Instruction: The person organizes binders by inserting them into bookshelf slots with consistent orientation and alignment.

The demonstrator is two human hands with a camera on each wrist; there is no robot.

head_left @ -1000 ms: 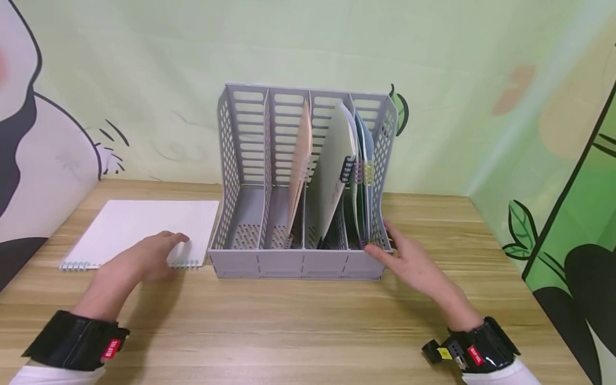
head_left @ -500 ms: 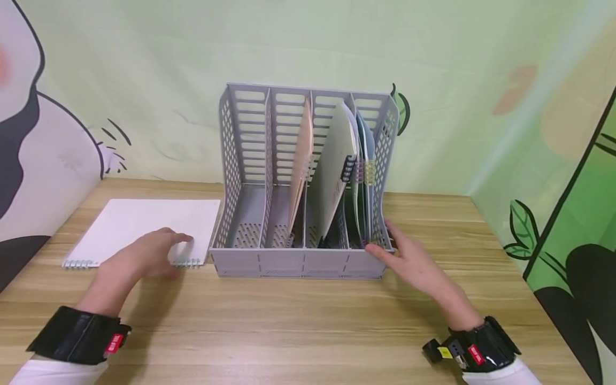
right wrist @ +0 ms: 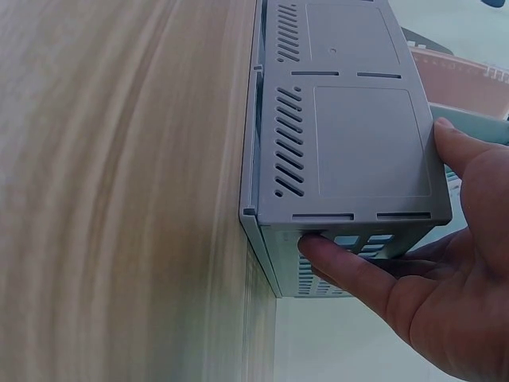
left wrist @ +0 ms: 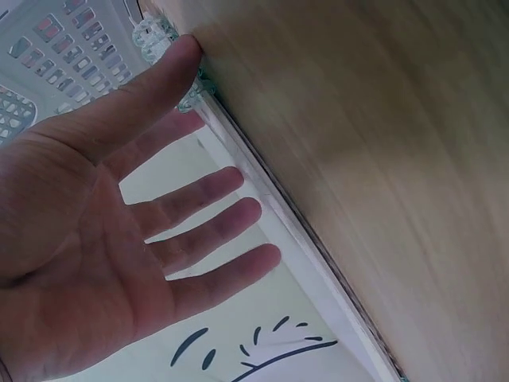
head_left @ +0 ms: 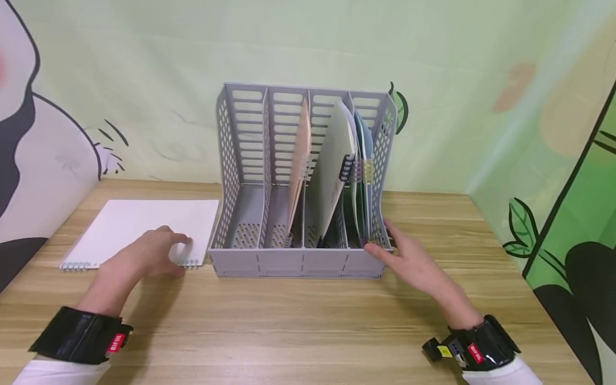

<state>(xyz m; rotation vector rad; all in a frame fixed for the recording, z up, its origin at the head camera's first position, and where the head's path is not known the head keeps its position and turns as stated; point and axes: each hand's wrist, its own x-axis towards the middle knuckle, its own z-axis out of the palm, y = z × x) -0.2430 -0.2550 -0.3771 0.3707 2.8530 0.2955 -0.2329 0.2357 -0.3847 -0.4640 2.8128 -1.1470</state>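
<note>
A white spiral notebook (head_left: 130, 224) lies flat on the table, its pale green coils (left wrist: 159, 40) toward me. My left hand (head_left: 149, 254) hovers over its near right part. In the left wrist view the fingers (left wrist: 211, 219) are spread and fairly straight, with the thumb over the coils; contact is hard to tell. My right hand (head_left: 416, 264) grips the front right corner of a grey file organizer (head_left: 281, 263). In the right wrist view its thumb (right wrist: 457, 143) lies on the upper front edge and its other fingers (right wrist: 342, 263) on the perforated side wall.
The organizer has several compartments. An orange notebook (head_left: 299, 160) leans in one, a pale grey-green notebook (head_left: 329, 160) in another, and blue and green notebooks (head_left: 368, 149) stand in the rightmost. A printed cloth backdrop (head_left: 308, 43) rises behind the wooden table (head_left: 298, 326).
My left hand has shifted slightly right along the notebook's near edge, and its thumb shows more. My right hand and the organizer stay in place. The head view moves a little.
</note>
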